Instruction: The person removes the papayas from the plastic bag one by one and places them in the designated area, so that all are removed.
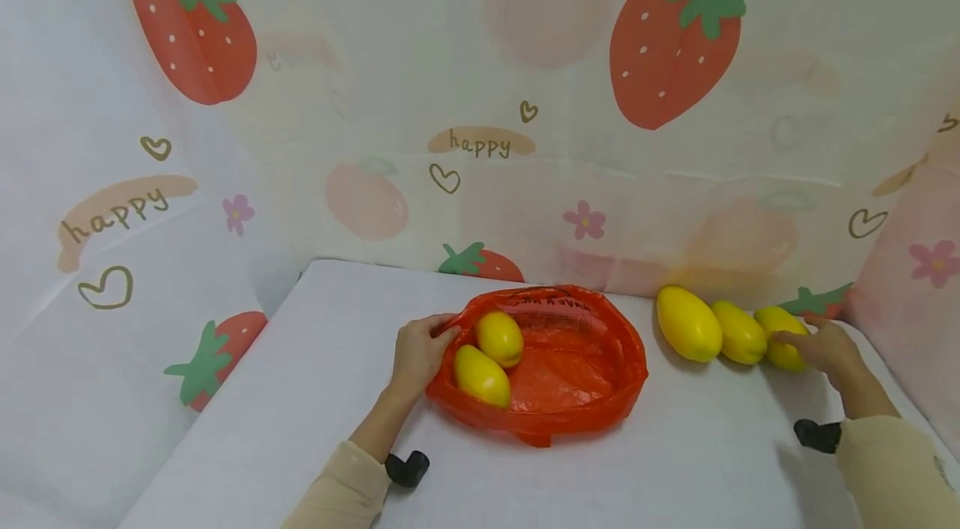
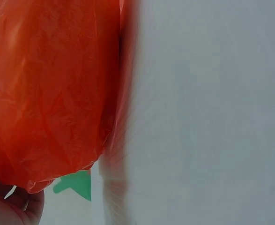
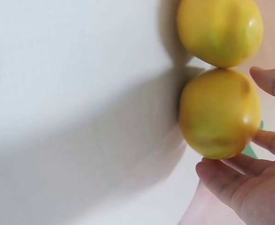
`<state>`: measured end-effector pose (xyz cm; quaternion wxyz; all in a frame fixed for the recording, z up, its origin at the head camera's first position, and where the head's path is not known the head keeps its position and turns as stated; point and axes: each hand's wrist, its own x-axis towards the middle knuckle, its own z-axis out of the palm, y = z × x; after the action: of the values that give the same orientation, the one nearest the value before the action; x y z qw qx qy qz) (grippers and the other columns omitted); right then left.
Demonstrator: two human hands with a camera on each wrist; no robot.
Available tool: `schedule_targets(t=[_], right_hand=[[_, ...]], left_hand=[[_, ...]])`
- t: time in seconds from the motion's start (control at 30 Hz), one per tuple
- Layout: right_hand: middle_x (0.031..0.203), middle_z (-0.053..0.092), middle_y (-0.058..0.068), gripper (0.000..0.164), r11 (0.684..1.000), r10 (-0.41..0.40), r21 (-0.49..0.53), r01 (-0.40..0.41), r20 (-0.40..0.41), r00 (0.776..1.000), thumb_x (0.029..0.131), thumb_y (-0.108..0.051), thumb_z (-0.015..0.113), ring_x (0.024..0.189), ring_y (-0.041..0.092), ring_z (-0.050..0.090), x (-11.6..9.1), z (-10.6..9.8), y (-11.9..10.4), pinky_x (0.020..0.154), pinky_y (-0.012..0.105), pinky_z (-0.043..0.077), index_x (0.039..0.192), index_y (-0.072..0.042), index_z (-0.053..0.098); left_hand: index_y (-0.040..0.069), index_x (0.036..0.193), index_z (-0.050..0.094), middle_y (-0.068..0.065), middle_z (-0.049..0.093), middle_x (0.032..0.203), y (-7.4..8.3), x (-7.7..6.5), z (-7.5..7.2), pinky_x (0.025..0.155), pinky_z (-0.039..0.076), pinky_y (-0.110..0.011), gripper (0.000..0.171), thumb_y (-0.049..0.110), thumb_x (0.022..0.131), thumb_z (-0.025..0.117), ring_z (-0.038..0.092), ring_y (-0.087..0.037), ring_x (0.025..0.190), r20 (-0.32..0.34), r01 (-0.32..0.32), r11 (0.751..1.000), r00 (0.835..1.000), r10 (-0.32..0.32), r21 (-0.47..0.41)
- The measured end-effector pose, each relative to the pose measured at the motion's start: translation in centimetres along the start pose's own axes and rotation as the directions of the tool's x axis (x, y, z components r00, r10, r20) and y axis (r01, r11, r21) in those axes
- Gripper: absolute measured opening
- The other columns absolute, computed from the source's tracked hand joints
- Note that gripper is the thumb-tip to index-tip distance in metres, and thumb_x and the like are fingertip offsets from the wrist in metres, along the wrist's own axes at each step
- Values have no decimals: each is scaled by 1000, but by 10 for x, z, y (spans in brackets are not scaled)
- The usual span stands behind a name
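Note:
A red plastic bag [image 1: 570,379] lies with its mouth spread wide on the table; two smooth yellow fruits [image 1: 482,376], mango-like in shape, rest inside at its left. My left hand [image 1: 422,354] grips the bag's left rim; in the left wrist view the bag's red side [image 2: 48,93] hides most of that hand. To the right, three more yellow fruits stand in a row. My right hand [image 1: 828,350] is at the rightmost yellow fruit [image 3: 219,115], fingers spread along its side. The thumb stands apart from that fruit in the right wrist view.
The white-covered table [image 1: 300,396] meets a cloth backdrop [image 1: 390,79] printed with strawberries and hearts just behind the bag and fruits. The largest yellow fruit [image 1: 688,325] sits nearest the bag, touching the middle yellow fruit [image 1: 740,333]. A pink side cloth [image 1: 915,329] borders the right.

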<state>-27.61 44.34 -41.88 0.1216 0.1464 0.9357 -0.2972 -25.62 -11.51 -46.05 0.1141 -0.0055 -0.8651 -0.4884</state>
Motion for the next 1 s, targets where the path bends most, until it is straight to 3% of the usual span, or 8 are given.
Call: schedule_targets(t=[0.4,0.67,0.87,1.0], right_hand=[[141,22,47,83,998,-53,8,55,-127,990,98,-49,47,123,61,28,-11,-6,-9,103,71,31,141,19,26],[139,27,48,87,993,-106,23,113,-211,972,98,-50,45,123,61,32,-21,-11,-33,102,71,34,144,18,17],[143,25,46,88,985,-149,58,163,-189,971,98,-55,44,126,61,31,-32,-11,-55,101,71,34,148,12,16],[143,29,44,85,974,-202,58,218,-203,958,98,-52,45,126,60,35,-39,-8,-69,100,69,37,148,11,20]], left_hand=[[5,115,72,-11,74,108,0,0,0,89,58,-38,25,14,92,67,69,-26,100,0,-5,1000,1000,5,3],[6,115,72,-10,74,107,1,0,-1,89,58,-37,25,15,92,67,68,-25,99,-2,-1,1000,1000,1,10],[6,114,72,-10,74,107,1,0,-1,89,58,-37,25,15,92,67,68,-25,99,-4,-6,1000,1000,6,20],[6,114,72,-10,74,107,1,0,-1,89,58,-37,25,15,92,67,69,-25,99,-5,-9,1000,1000,9,28]])
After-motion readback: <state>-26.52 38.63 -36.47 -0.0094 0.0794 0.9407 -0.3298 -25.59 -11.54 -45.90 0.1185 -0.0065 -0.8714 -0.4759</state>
